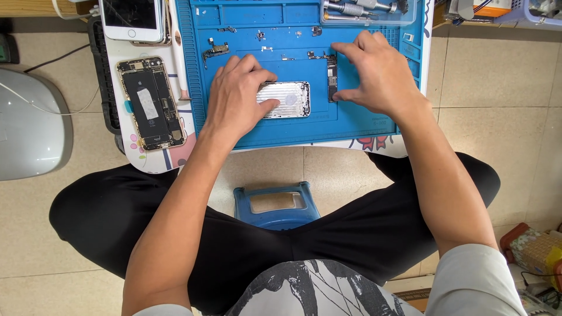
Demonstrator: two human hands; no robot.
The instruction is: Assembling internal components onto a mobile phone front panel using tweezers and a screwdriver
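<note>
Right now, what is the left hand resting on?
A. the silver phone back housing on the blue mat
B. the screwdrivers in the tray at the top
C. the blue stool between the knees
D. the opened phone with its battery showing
A: the left hand lies over the silver phone back housing on the blue mat, while the opened phone sits untouched off to the side.

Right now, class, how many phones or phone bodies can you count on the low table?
3. A silver phone shell lies on the blue mat under the left hand; an opened phone lies left of the mat; a white phone sits top left. More may be stacked beneath it.
</note>
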